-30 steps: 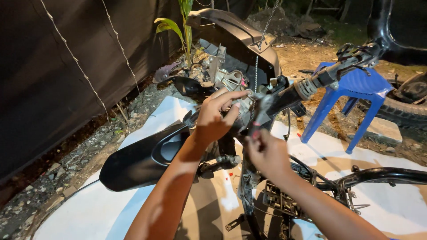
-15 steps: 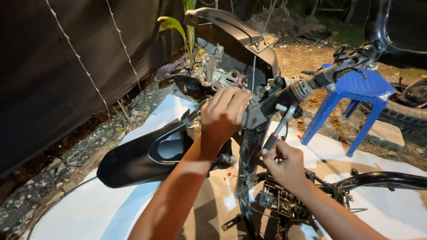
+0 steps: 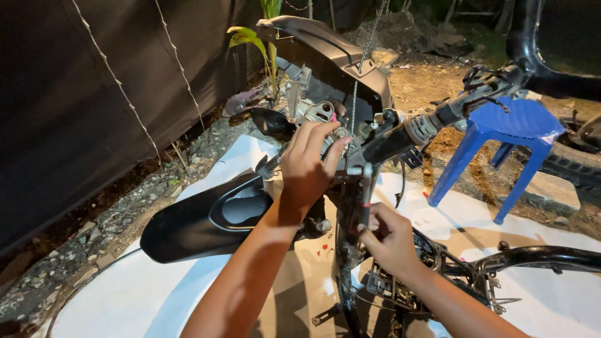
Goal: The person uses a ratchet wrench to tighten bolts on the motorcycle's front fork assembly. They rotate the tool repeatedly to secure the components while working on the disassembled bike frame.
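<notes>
The left hand point(image 3: 308, 164) is curled over the top of the steering head point(image 3: 341, 188) of a stripped motorcycle frame point(image 3: 538, 256), fingers bent and spread against the metal parts just beneath the handlebar point(image 3: 413, 133); whether it truly clamps anything cannot be told, since the fingertips are partly lost among the fittings. The right hand point(image 3: 389, 236) sits lower and nearer the wearer, closed around the bottom of a slim metal wrench point(image 3: 365, 194) that stands nearly upright, its upper end meeting the steering head just beside the left hand's fingertips. The tool thus lies between the two hands, touching the right one and close to the left. A black front fender point(image 3: 200, 219) juts out to the left of the left wrist, over the left part of a white sheet point(image 3: 113, 307) spread on the ground. Beyond the handlebar, near the sheet's far right edge, stands a blue plastic stool point(image 3: 501, 134). A dark cloth fence point(image 3: 69, 100) runs along the left side.
</notes>
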